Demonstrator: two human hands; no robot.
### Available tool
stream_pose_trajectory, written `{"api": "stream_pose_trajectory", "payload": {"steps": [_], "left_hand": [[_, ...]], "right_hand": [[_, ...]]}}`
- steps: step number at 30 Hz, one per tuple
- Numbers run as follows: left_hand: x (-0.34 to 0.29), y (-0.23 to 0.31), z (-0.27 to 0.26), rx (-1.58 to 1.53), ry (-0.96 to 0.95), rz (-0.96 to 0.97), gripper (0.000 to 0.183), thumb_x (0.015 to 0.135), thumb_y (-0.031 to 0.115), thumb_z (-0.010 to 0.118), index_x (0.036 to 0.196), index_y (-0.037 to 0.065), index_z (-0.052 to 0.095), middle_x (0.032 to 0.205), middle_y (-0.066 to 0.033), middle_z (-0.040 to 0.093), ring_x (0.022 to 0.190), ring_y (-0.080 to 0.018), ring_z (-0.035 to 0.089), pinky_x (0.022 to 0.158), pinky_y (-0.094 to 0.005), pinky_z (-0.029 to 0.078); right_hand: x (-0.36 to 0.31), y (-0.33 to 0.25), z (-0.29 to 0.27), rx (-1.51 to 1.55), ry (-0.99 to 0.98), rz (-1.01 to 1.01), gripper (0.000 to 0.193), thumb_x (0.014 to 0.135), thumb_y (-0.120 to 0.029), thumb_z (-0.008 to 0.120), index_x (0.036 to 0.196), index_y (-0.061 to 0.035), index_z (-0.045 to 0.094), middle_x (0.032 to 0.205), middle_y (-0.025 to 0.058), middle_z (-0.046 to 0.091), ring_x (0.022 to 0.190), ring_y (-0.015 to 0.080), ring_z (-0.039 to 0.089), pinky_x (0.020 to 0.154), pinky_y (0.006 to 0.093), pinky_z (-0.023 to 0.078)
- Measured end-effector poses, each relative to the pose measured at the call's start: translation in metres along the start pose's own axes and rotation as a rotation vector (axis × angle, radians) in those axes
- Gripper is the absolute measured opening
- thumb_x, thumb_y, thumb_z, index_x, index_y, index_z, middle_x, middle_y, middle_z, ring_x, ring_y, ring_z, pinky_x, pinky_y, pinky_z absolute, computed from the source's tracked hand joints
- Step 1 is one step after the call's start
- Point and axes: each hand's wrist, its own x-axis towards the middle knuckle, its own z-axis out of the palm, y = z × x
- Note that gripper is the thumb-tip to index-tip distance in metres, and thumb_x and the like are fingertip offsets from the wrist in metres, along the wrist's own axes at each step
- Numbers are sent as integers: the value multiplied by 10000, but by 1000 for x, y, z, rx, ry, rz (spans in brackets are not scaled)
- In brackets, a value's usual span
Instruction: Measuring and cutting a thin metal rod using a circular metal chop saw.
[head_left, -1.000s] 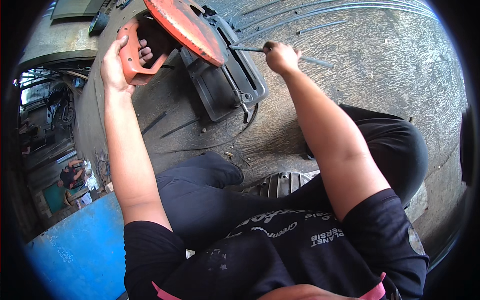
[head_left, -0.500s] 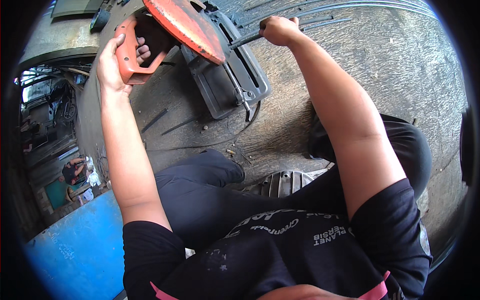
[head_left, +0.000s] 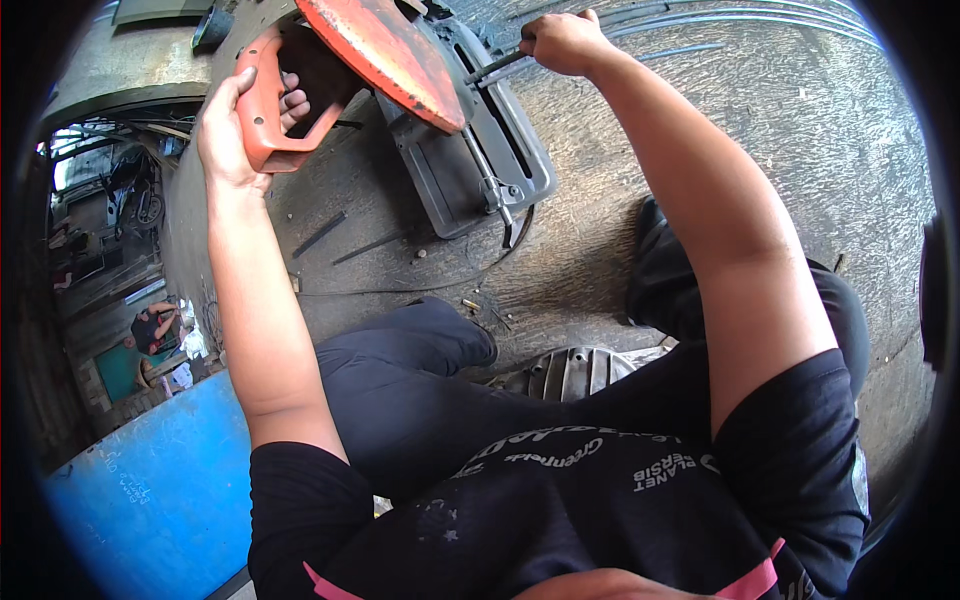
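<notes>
at the upper left of the view, the person's left hand (head_left: 228, 125) is closed around an orange-red, d-shaped handle (head_left: 262, 110), its fingertips showing inside the loop. just right of the handle tilts a rounded orange-red blade guard (head_left: 385, 55), its paint scuffed and its rim chipped to dark spots. below the guard lies a dark grey, rectangular metal base (head_left: 440, 185) with rounded corners, a long slot and a silver clamp screw (head_left: 476, 160). the person's right hand (head_left: 565, 45) is curled firmly over a slim dark grey metal bar (head_left: 502, 68), whose end reaches over the base beside the guard; whether it touches the base i cannot tell.

white lettering (head_left: 570, 447) in several sizes crosses the chest of a black short-sleeved shirt (head_left: 560, 530), and pale handwriting (head_left: 125, 475) marks a flat bright blue panel (head_left: 190, 500) at the lower left. long thin grey rods (head_left: 740, 17) run near the top edge. short dark metal pieces (head_left: 320, 232) lie on the scuffed brown floor (head_left: 850, 170), near a thin dark cable (head_left: 380, 293).
</notes>
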Motion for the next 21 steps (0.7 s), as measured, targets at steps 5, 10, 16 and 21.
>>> {"api": "stream_pose_trajectory", "payload": {"steps": [5,10,16,21], "left_hand": [[1,1,-1,-25,-22,-8,476,877,271,486,1188,-90,460,960,-179,589,819,-257,608,766,-370,528],[2,1,-2,-34,-33,-8,478,874,268,496,1192,-88,455,970,-182,583,836,-264,595,786,-378,522],[1,1,-1,-33,-29,-11,487,872,267,497,1202,-87,451,975,-183,583,851,-263,591,793,-382,522],[0,2,0,-20,-26,-8,490,874,266,494,1209,-87,448,974,-182,583,845,-260,593,788,-381,525]], "right_hand": [[0,-5,3,-31,-18,-30,242,824,-290,503,926,-150,673,980,94,684,988,292,629,953,656,290],[0,-9,5,-52,-27,-59,261,820,-283,500,958,-160,684,1015,88,681,999,279,629,961,653,287],[-6,-16,5,-24,-66,-37,286,809,-272,496,983,-154,690,1027,100,679,1013,290,624,984,611,288],[-6,-17,6,-22,-104,-23,297,811,-269,491,982,-128,689,1039,118,674,1026,296,619,1009,610,263]]}}
